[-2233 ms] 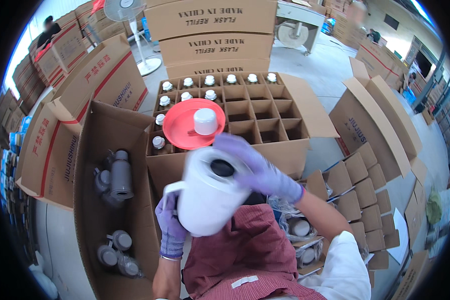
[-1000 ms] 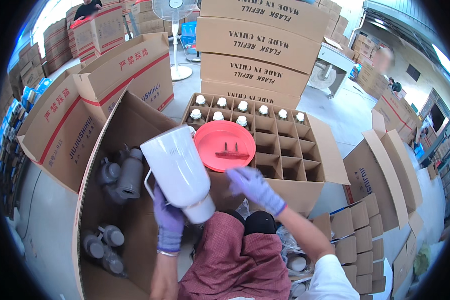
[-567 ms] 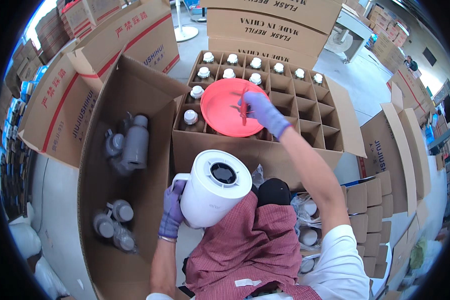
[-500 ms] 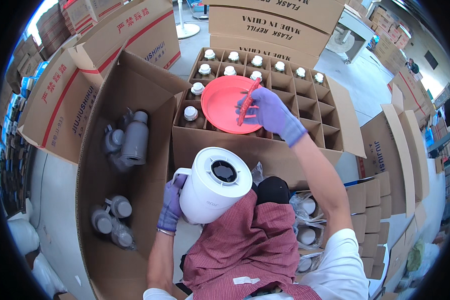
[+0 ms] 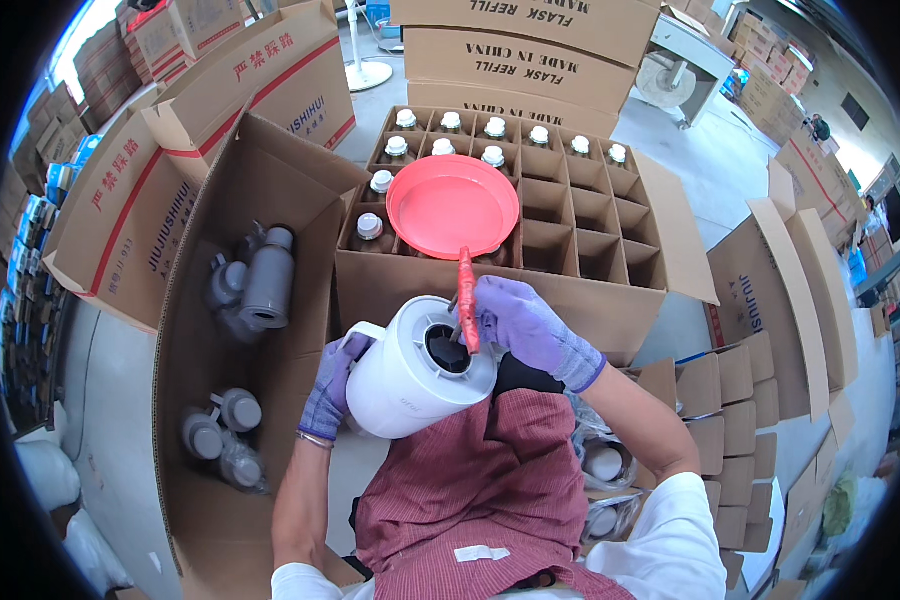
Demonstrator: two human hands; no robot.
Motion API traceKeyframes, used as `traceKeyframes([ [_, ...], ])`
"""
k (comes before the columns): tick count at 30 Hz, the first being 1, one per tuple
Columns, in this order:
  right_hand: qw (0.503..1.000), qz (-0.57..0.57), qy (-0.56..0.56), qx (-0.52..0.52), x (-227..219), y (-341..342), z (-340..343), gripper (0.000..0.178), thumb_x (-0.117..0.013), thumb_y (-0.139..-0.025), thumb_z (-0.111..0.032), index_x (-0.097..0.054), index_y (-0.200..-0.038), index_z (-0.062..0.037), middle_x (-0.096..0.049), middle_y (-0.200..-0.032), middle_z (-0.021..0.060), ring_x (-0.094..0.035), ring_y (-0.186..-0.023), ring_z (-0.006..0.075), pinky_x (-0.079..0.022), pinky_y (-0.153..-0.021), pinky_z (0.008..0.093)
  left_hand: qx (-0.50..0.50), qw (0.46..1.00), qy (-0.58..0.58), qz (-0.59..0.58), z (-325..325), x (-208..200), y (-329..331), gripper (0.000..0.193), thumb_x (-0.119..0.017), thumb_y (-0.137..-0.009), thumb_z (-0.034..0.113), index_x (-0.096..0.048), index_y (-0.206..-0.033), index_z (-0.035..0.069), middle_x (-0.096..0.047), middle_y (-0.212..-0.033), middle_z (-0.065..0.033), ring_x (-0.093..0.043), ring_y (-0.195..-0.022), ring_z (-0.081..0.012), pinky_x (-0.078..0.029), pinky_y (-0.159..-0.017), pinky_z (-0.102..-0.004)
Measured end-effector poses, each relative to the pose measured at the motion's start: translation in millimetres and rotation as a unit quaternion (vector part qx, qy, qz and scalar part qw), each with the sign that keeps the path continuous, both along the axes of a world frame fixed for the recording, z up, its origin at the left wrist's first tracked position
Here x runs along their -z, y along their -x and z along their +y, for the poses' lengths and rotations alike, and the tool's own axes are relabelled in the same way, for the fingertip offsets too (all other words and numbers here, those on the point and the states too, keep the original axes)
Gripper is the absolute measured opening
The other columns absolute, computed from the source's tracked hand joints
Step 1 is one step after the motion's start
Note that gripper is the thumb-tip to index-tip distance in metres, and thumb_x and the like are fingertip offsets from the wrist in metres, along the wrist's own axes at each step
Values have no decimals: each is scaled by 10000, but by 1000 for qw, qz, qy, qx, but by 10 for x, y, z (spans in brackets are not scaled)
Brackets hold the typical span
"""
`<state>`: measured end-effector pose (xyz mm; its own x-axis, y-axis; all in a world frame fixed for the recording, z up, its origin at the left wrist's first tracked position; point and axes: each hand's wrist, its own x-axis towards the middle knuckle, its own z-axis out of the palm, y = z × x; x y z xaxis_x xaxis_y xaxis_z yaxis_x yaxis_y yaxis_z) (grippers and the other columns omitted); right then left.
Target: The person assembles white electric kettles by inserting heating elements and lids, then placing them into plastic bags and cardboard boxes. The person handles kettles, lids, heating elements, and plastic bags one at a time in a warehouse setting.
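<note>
My left hand (image 5: 334, 385), in a purple glove, is closed round the handle of a white jug (image 5: 398, 388). The jug lies tilted above my lap, and its round end with a dark central opening faces up. My right hand (image 5: 532, 328), gloved alike, grips a red tool (image 5: 467, 300) of narrow shape, its exact kind unclear. Its lower end is at the rim of the dark opening; whether it touches cannot be made out. Just beyond, a shallow red dish (image 5: 450, 208) rests on top of the divided carton (image 5: 510, 305).
White-capped bottles (image 5: 495, 128) fill several carton cells; others on the right hold none. To my left, a deep open carton (image 5: 305, 165) contains grey jugs (image 5: 270, 280), some in plastic. Bagged items (image 5: 605, 462) and cardboard dividers (image 5: 735, 420) lie to my right.
My right hand has come down and nearer with the red tool, from over the red dish to the jug's opening. The jug has shifted slightly left in the picture.
</note>
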<state>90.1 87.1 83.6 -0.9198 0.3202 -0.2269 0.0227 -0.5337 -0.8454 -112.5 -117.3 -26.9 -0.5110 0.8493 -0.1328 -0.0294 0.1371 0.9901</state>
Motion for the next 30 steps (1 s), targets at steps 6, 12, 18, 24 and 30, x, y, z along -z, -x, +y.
traceKeyframes([
  [6,949,-53,-254,-179,-12,-250,147,273,-715,-881,-157,-614,-1100,-31,-647,-957,7,-583,-896,71,-489,-822,260,10,999,-15,-29,-68,80,64,466,-604,-963,411,-694,-1022,-42,-716,-917,-89,-675,-802,-141,-548,-732,-299],
  [12,847,-124,-495,-150,-286,-279,-312,566,-715,-837,-463,-616,-1089,33,-660,-990,170,-649,-915,256,-508,-840,345,-7,999,-8,-48,-74,195,45,385,-661,-947,334,-694,-1030,-41,-718,-937,-84,-674,-821,-130,-551,-738,-291],
  [18,807,-90,-570,-124,-185,-288,-359,449,-644,-868,-431,-625,-944,11,-651,-832,186,-657,-772,313,-516,-737,392,22,998,-13,-65,-90,58,-17,439,-649,-949,391,-690,-1033,-38,-718,-925,-84,-679,-814,-130,-556,-724,-291],
  [24,742,133,-656,-39,-183,-417,-113,279,-695,-762,-173,-607,-1004,-63,-603,-1030,136,-609,-954,327,-487,-875,439,48,978,-7,-201,-94,346,72,406,-599,-979,366,-670,-1090,-18,-720,-937,-84,-708,-781,-159,-580,-693,-289],
  [30,419,219,-862,-184,-405,-373,-80,240,-674,-737,-186,-623,-969,-158,-578,-1181,54,-528,-1211,269,-327,-1148,570,134,947,32,-291,163,339,89,376,-578,-996,348,-672,-1116,4,-716,-951,-54,-685,-807,-112,-553,-708,-259],
])
